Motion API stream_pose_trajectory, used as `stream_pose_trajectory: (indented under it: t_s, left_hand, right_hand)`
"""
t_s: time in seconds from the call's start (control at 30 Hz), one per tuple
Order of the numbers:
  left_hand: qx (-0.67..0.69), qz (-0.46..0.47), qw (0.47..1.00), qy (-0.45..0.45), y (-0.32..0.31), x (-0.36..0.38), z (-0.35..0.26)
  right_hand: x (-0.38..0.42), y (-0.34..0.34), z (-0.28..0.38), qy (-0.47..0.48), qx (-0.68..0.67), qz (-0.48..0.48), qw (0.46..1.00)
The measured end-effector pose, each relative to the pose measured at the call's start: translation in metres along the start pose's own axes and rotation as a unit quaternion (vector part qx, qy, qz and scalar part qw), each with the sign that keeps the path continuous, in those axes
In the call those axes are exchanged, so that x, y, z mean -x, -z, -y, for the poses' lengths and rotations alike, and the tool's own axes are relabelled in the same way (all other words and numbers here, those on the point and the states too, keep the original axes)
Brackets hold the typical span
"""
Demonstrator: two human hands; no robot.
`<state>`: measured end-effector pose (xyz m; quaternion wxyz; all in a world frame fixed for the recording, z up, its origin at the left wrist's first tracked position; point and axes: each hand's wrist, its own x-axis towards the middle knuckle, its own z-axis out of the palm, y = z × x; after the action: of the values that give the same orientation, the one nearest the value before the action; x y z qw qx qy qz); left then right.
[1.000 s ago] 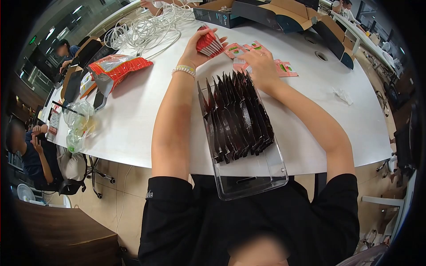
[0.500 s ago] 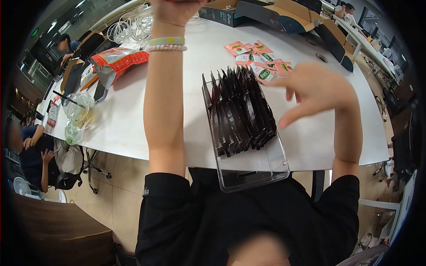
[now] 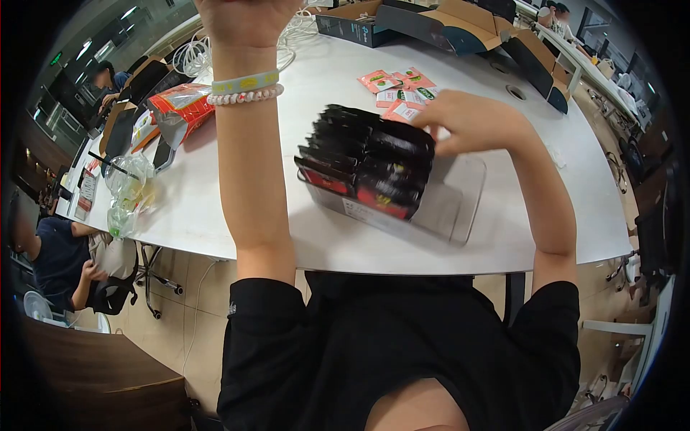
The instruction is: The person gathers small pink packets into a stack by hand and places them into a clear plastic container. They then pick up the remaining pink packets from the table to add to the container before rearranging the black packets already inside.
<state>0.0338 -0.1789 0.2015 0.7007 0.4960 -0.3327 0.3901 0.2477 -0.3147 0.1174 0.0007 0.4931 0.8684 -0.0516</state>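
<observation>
A clear plastic tray (image 3: 454, 205) lies slantwise on the white table (image 3: 208, 201), with a row of dark packets (image 3: 366, 161) standing in it. My right hand (image 3: 467, 118) is curled over the tray's far edge beside the packets and looks closed on it, though the view is blurred. My left hand (image 3: 244, 14) is raised high, with bracelets on the wrist. The top edge of the picture cuts off its fingers, so what it holds is hidden. Small pink and red sachets (image 3: 395, 80) lie scattered just beyond my right hand.
A red and silver bag (image 3: 183, 108) lies at the left, with clear plastic bags (image 3: 126, 190) near the table's edge. White cables (image 3: 194, 54) and open cardboard boxes (image 3: 431, 21) are at the back. A seated person (image 3: 57, 258) is at the lower left.
The tray has swung from lengthwise to slantwise across the table. My right hand came down from mid-air onto its far edge. My left hand rose higher, out of the picture.
</observation>
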Motion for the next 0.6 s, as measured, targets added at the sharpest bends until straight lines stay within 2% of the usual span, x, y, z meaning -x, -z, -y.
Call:
stream_pose_trajectory:
  t_s: [0.1,0.13,0.23,0.37,0.43,0.5,0.53,0.6]
  left_hand:
    - [-0.069,-0.010,0.998,-0.008,-0.006,-0.002,0.016]
    - [-0.058,0.016,0.998,0.012,-0.005,-0.005,0.019]
    - [-0.048,-0.004,0.998,0.038,-0.005,-0.004,0.029]
    - [-0.050,0.029,0.995,0.084,0.000,-0.005,0.044]
    - [-0.057,0.015,0.993,0.102,-0.003,-0.007,0.053]
    - [-0.109,-0.022,0.987,0.114,-0.008,-0.001,0.060]
    - [-0.080,-0.021,0.988,0.128,-0.007,-0.001,0.066]
    - [-0.079,-0.008,0.981,0.178,-0.006,0.000,0.074]
  right_hand:
    - [-0.019,-0.022,-0.025,0.063,-0.068,-0.152,0.984]
    - [-0.026,-0.032,-0.031,0.036,-0.107,-0.167,0.980]
    - [-0.034,-0.036,-0.040,0.028,-0.166,-0.147,0.975]
    - [-0.037,-0.042,-0.038,0.019,-0.206,-0.150,0.967]
    - [-0.035,-0.038,-0.032,0.000,-0.244,-0.131,0.961]
    - [-0.030,-0.031,-0.028,0.026,-0.179,-0.146,0.973]
    - [-0.027,-0.026,-0.027,0.038,-0.147,-0.154,0.976]
    - [-0.012,-0.006,-0.037,0.008,-0.118,-0.212,0.970]
